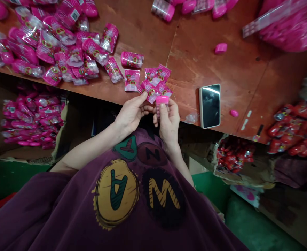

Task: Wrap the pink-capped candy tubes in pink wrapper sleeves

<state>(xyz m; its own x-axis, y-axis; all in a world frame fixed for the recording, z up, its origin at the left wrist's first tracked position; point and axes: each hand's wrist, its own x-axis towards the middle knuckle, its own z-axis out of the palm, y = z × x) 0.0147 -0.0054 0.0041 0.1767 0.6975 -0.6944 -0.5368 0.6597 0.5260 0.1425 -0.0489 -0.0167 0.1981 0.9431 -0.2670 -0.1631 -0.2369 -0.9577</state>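
My right hand [169,120] is closed around a small clear container [162,100] with a bright pink lid and pink beads inside. The container stands at the table's front edge, lid uppermost. On its left, my left hand [131,112] has its thumb apart from the bent fingers and nothing visible between them. That thumb tip reaches the edge of a loose pile of flat pink printed sleeves [156,81]. One single sleeve [132,80] lies just left of the pile. Behind it rests a wrapped pink container [132,59] on its side.
Many wrapped pink containers [62,52] are heaped at the left. Below them sits a cardboard box [61,139] of more. A phone [210,106], a pink cap [220,48] and a pink bag [291,29] are on the right. Red packages [297,127] lie at far right.
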